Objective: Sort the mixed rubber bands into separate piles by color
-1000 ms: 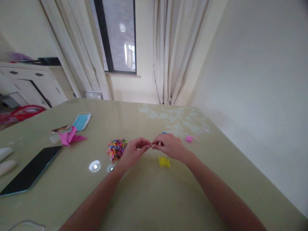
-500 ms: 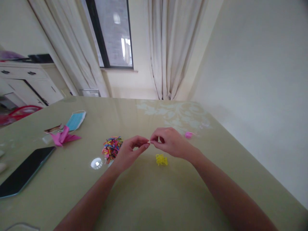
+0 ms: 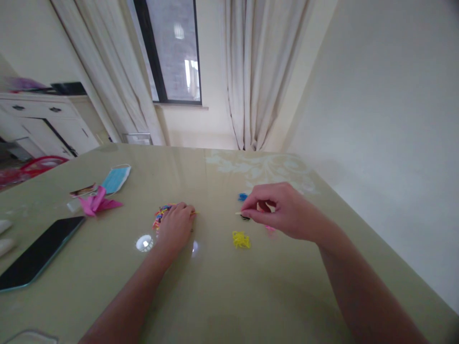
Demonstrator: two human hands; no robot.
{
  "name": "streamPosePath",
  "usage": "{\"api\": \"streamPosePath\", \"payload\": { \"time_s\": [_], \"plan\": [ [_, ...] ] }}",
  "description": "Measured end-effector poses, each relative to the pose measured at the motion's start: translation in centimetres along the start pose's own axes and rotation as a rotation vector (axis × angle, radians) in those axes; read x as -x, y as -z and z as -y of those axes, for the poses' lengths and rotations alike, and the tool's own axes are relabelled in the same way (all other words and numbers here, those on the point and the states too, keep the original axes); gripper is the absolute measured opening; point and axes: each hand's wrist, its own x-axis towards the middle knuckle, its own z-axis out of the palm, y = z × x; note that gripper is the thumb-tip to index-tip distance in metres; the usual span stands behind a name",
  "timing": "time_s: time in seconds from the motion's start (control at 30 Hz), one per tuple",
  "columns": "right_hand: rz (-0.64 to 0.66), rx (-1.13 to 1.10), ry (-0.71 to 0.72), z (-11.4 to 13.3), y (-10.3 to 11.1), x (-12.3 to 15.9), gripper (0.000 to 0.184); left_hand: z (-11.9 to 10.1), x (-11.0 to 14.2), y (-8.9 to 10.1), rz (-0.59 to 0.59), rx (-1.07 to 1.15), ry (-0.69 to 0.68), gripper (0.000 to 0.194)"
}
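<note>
My left hand (image 3: pixel 177 222) rests on a pile of mixed-colour rubber bands (image 3: pixel 160 213), its fingers curled down and their tips hidden. A yellow band pokes out beside those fingers. Between the thumb and index finger of my right hand (image 3: pixel 278 210) is a small pale rubber band (image 3: pixel 238 213), held over the table. Below it lies a small heap of yellow rubber bands (image 3: pixel 241 240). Blue bands (image 3: pixel 243 197), black bands (image 3: pixel 245 218) and pink bands (image 3: pixel 270 230) lie around my right hand, partly covered by it.
At the left of the table (image 3: pixel 215 296) are a dark tablet-like device (image 3: pixel 41 253), a pink folded-paper shape (image 3: pixel 97 203) and a blue face mask (image 3: pixel 116 179). A shiny clear dome (image 3: pixel 144 243) sits near the mixed pile. A wall (image 3: pixel 387 143) runs along the right.
My hands have parted from their meeting point over the table. The left has moved back onto the mixed pile; the right has moved rightward, keeping the pale band.
</note>
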Motion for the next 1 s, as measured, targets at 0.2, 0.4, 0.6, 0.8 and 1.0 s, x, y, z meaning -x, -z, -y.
{"api": "streamPosePath", "payload": {
  "time_s": [0.2, 0.4, 0.6, 0.8, 1.0],
  "plan": [
    [0.378, 0.241, -0.124, -3.0, -2.5, -0.9, 0.008, -0.2, -0.1, 0.7, -0.045, 0.045, -0.002, 0.027],
    [0.534, 0.262, -0.15, -3.4, -5.3, -1.7, 0.011, 0.1, -0.2, 0.5, -0.098, 0.065, -0.027, 0.033],
    [0.58, 0.368, -0.236, -4.1, -6.3, -1.7, 0.007, 0.3, -0.4, 0.5, -0.208, 0.275, -0.03, 0.032],
    [0.449, 0.388, -0.25, -3.8, -5.4, -1.5, 0.01, -0.8, -0.7, 0.9, -0.123, 0.942, -0.027, 0.03],
    [0.157, 0.189, -0.123, -2.8, -6.5, -2.0, 0.019, -2.8, 0.1, 1.4, 0.093, 1.4, -0.03, 0.038]
  ]
}}
